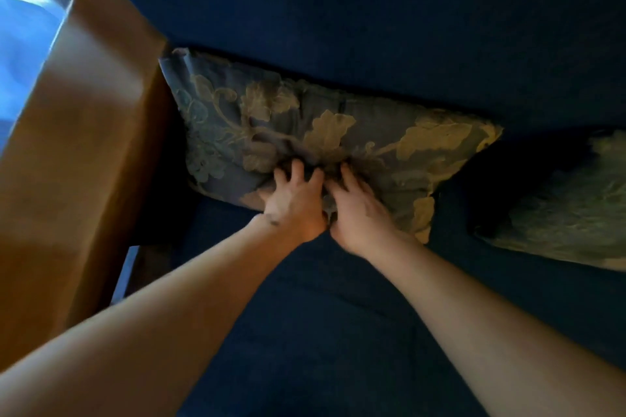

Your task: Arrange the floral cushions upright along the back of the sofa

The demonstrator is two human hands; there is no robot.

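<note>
Far left there is a strip of bright window (20, 27), and just beside it a tan curtain (84, 145) hangs down in a broad fold, its lower part running along the left end of the sofa (372, 10). The sofa is deep blue, back and seat alike, and dim.

Tucked into that left end, close against the curtain, stands the first floral cushion (257, 118) — grey-blue with pale gold leaves and flowers. It leans upright against the sofa back, its lower edge on the seat, its top left corner crumpled and its right corner pointing out toward the next cushion.

The left hand (293, 203) lies on the lower middle of this cushion, fingers spread and pressed into the fabric, which dimples around the fingertips. The right hand (359, 210) is just beside it, the two touching at the heel of the palm, its fingers also dug into the cloth; it is blurred. Both hands are pressing rather than closed round anything — whether either pinches a fold of cover I cannot tell. Two bare forearms reach in from the lower edge.

Further right, with a dark gap of seat between, a second floral cushion (569, 206) lies near the sofa back, cut off by the frame edge, so its tilt is hard to judge
</note>
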